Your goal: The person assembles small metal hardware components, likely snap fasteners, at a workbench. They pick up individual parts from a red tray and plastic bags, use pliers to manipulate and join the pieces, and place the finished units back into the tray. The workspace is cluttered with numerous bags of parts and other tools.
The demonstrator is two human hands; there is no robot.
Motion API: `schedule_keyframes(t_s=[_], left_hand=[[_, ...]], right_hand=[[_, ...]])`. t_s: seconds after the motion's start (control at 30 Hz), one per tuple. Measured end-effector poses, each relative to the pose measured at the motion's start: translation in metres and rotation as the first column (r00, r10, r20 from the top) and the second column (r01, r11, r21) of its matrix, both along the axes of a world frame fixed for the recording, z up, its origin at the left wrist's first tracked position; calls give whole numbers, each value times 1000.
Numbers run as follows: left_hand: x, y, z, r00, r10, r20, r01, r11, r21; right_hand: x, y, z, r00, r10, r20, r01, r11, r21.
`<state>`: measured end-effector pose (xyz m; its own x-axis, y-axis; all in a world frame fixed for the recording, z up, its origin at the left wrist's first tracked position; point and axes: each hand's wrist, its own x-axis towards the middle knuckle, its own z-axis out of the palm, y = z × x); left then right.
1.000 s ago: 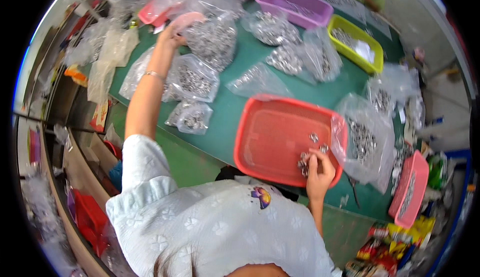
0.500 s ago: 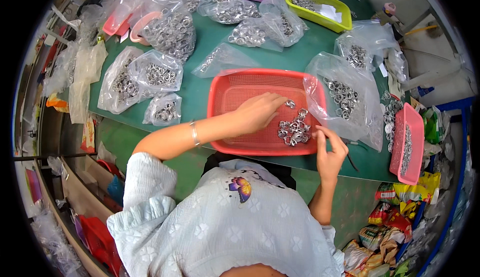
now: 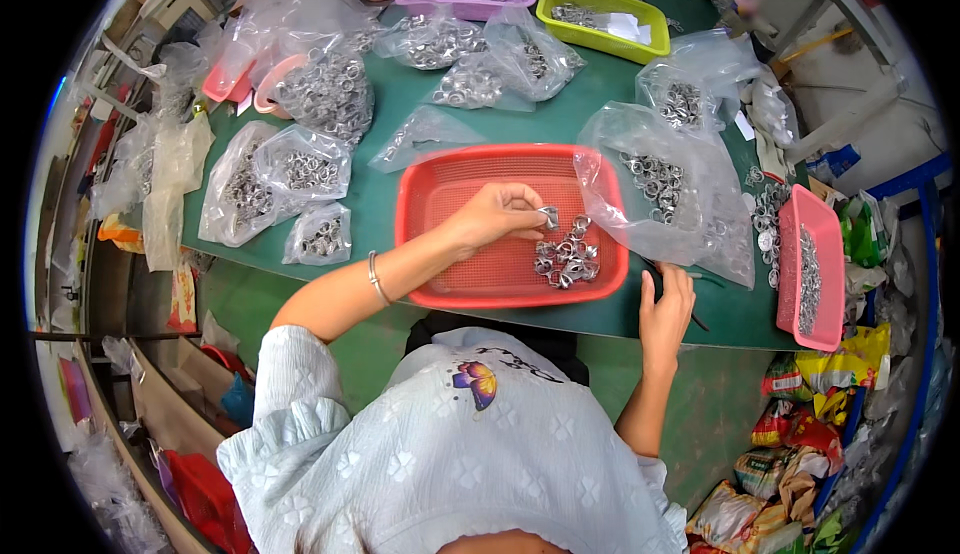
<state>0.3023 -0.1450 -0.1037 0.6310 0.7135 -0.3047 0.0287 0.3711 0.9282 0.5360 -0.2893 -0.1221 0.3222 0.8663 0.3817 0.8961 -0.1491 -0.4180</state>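
A red plastic basket [image 3: 440, 292] with a mesh bottom stands at the table's front edge. A small pile of silvery metal rings [image 3: 568, 262] lies in its right part. My left hand [image 3: 500, 216] is over the basket, thumb and fingers pinched on one metal ring [image 3: 548, 217] just above the pile. To the right of the basket, my right hand [image 3: 667, 306] rests at the table edge, its fingers partly curled and the thumb apart. Its fingertips are beside a thin dark cord-like thing [image 3: 697, 322]; nothing shows in its grip.
A clear bag of rings [image 3: 655, 189] overlaps the basket's right rim. Several more bags of rings [image 3: 325, 94] lie behind and to the left. A pink basket [image 3: 830, 274] stands at the right edge, purple [image 3: 470, 4] and yellow-green [image 3: 600, 39] ones at the back.
My left hand has lifted off the basket bottom and turned, now pinching a ring. My right hand has drawn away from the basket rim, and its thumb and fingers have parted. The view has shifted slightly.
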Motion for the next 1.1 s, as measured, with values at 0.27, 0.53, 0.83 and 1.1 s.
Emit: schedule_keyframes(t_s=[0.27, 0.53, 0.83, 1.1], left_hand=[[-32, -40, 21, 943, 228, 242, -225, 973, -40], [-29, -48, 15, 835, 361, 415, -83, 828, -555], [-25, -60, 17, 856, 375, 357, -167, 853, -495], [-16, -70, 14, 853, 361, 377, -128, 845, -519]], right_hand=[[22, -5, -40, 951, -204, 233, 223, 973, -58], [43, -4, -40, 968, -21, 250, 55, 990, -130], [65, -26, -34, 971, 163, 174, -163, 987, -10], [-8, -24, 21, 935, 248, -252, -197, 958, 209]])
